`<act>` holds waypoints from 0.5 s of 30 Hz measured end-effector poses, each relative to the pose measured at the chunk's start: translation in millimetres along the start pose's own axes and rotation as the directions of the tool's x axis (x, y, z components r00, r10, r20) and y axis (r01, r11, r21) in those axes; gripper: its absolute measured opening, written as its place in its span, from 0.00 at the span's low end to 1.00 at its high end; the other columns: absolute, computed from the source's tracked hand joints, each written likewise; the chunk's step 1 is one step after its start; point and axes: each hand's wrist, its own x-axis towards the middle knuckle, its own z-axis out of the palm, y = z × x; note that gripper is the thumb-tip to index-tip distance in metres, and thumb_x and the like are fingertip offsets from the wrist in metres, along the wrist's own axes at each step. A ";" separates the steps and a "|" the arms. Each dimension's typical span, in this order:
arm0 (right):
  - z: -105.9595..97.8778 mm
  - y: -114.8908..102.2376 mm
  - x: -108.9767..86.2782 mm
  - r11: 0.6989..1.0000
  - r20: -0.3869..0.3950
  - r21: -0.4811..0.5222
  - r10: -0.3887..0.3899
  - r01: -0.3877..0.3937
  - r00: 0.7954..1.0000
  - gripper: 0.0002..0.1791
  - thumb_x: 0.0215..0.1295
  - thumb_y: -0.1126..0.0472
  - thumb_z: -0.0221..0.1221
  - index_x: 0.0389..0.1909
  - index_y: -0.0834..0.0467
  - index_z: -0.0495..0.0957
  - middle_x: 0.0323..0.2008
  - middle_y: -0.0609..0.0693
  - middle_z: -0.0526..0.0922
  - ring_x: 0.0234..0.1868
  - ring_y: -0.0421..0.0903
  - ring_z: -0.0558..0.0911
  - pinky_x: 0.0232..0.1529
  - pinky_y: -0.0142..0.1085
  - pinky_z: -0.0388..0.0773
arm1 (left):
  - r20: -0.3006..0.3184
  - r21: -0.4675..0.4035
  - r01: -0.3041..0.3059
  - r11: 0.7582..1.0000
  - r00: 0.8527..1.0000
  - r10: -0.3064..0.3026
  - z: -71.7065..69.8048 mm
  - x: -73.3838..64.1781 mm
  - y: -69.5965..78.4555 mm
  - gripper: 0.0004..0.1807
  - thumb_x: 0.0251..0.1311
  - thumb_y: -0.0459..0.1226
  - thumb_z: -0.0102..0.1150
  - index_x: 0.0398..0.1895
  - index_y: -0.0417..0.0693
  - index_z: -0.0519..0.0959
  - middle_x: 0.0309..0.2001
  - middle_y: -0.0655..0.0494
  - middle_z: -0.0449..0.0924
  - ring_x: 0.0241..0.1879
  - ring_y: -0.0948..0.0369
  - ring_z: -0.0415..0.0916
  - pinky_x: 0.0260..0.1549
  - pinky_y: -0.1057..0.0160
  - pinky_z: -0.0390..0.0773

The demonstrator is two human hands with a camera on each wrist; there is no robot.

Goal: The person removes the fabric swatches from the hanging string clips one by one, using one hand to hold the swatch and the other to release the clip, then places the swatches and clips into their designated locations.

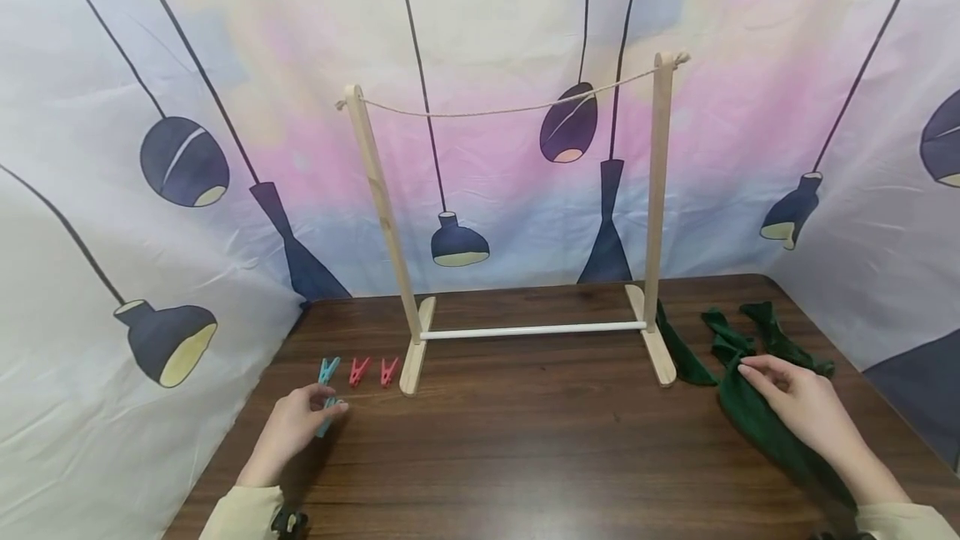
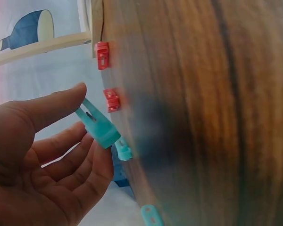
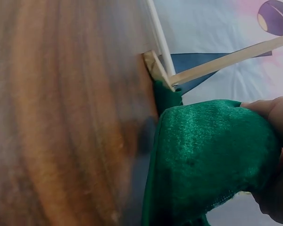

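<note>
My left hand (image 1: 292,419) pinches a light-blue clothespin (image 2: 99,127) between thumb and fingertips, just above the table. Beyond it lie another blue clothespin (image 1: 327,370) and two red clothespins (image 1: 359,371). My right hand (image 1: 813,407) grips a strip of dark green velvety cloth (image 3: 207,155) by its edge, and the rest of the strip hangs toward the near side of the table. More green cloth pieces (image 1: 783,340) lie behind that hand, one of them (image 1: 678,348) beside the right foot of the wooden stand.
In the middle stands a wooden frame, its two posts (image 1: 656,190) joined by a sagging rope (image 1: 487,114) on top and a white rod (image 1: 532,330) below. A brown wood-grain table (image 1: 525,440) bears everything. Fabric printed with lamps (image 1: 459,240) hangs behind and on both sides.
</note>
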 end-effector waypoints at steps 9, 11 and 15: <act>9.4 6.4 -2.5 1.000 0.118 0.006 0.026 -0.027 0.993 0.22 0.77 0.51 0.54 0.56 0.65 0.80 0.40 0.59 0.86 0.28 0.45 0.80 0.22 0.37 0.70 | 0.031 0.026 0.001 1.000 1.000 -0.001 2.9 -0.6 -3.4 0.22 0.59 0.45 0.70 0.44 0.34 0.80 0.37 0.46 0.84 0.37 0.49 0.81 0.33 0.50 0.80; 12.2 7.4 -2.8 1.000 0.128 0.002 0.025 -0.025 0.991 0.21 0.77 0.51 0.54 0.56 0.65 0.80 0.38 0.56 0.86 0.26 0.42 0.78 0.21 0.36 0.70 | 0.032 0.019 -0.001 1.000 0.999 0.000 4.0 -0.4 -4.4 0.21 0.59 0.44 0.71 0.43 0.34 0.80 0.37 0.47 0.84 0.37 0.50 0.81 0.32 0.52 0.79; 15.4 10.0 0.0 1.000 0.157 -0.001 0.026 -0.026 0.987 0.20 0.77 0.53 0.56 0.54 0.65 0.81 0.38 0.55 0.86 0.29 0.45 0.81 0.24 0.39 0.74 | 0.034 0.016 -0.007 1.000 0.999 0.006 5.4 1.1 -6.9 0.21 0.58 0.44 0.72 0.43 0.34 0.80 0.37 0.48 0.84 0.37 0.50 0.81 0.32 0.52 0.79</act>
